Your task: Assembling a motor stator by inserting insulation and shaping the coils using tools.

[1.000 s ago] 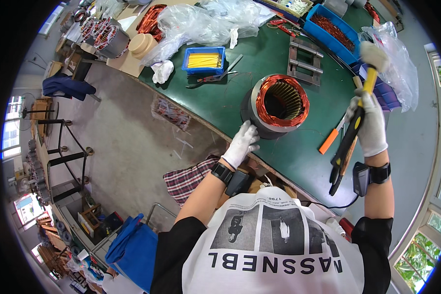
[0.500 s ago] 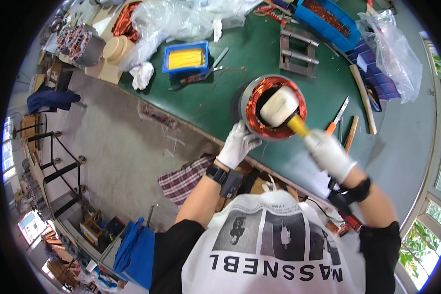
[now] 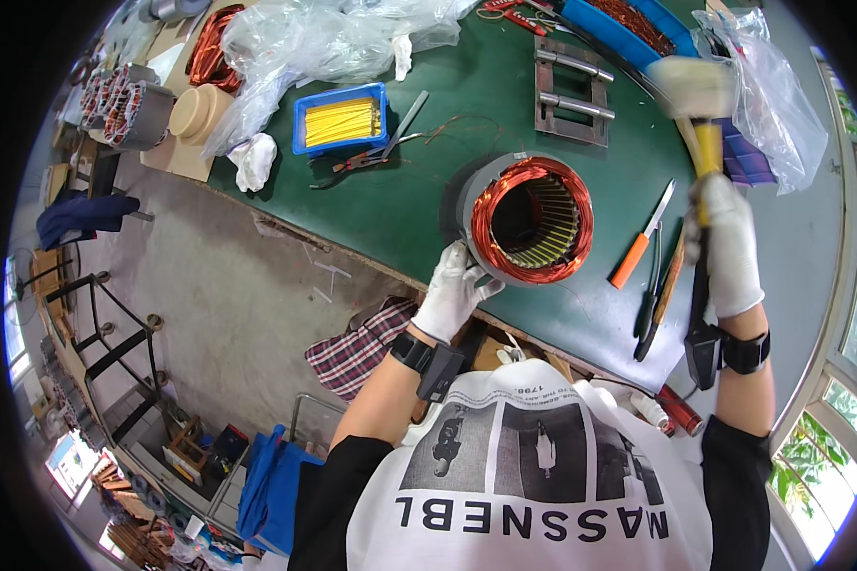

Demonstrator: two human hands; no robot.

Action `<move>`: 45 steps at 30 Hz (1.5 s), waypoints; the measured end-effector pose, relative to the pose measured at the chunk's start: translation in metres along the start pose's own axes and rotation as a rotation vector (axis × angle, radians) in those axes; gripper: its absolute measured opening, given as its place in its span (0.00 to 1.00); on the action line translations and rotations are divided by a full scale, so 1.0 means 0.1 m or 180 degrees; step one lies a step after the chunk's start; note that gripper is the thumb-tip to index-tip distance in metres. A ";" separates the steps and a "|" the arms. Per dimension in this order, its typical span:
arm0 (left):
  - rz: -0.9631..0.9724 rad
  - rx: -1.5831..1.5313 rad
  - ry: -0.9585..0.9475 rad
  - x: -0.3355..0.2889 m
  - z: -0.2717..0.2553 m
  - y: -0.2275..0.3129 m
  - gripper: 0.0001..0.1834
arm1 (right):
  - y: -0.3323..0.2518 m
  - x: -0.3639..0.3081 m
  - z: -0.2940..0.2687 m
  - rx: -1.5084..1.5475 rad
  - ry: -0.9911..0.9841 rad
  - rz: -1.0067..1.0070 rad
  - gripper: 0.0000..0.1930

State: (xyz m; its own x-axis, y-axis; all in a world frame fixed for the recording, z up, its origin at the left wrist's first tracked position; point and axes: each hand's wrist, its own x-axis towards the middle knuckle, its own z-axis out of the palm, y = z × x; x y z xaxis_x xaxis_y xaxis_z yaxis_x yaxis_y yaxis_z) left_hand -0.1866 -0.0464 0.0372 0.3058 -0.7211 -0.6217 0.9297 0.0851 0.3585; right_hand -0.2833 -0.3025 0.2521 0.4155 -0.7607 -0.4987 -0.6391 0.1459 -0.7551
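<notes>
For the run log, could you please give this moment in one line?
left hand: touching copper-wound stator on green worktop | right hand: gripping mallet | mallet head: apart from stator

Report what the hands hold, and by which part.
Right hand: the mallet, by its handle. Left hand: touching the stator's side; whether it grips, cannot tell.

On the green table (image 3: 409,214) we record 1 blue tray (image 3: 298,126) of yellow strips (image 3: 343,121), pliers (image 3: 357,164) near it, 1 metal frame (image 3: 544,81) with 2 bars (image 3: 578,105), and 1 orange-handled knife (image 3: 630,260).
</notes>
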 end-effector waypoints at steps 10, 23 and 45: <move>0.0153 -0.0041 -0.0161 0.02 0.09 0.08 0.27 | 0.34 0.12 -0.09 -0.1942 -0.0450 -0.1276 0.07; -0.0007 0.0053 0.0234 0.03 -0.01 0.09 0.26 | 0.03 -0.05 0.06 -0.1130 -0.0066 -0.0883 0.06; -0.0053 0.0565 0.0625 0.08 0.14 0.34 0.23 | 0.08 0.11 -0.16 -0.2573 -0.0775 -0.1189 0.08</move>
State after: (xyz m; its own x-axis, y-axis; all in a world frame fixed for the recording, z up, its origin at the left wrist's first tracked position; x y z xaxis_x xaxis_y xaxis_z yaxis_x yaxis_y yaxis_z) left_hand -0.1553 -0.0591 0.0546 0.3407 -0.5726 -0.7457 0.8896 -0.0602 0.4528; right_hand -0.2946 -0.3197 0.2478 0.7519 -0.5020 -0.4272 -0.6555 -0.6380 -0.4039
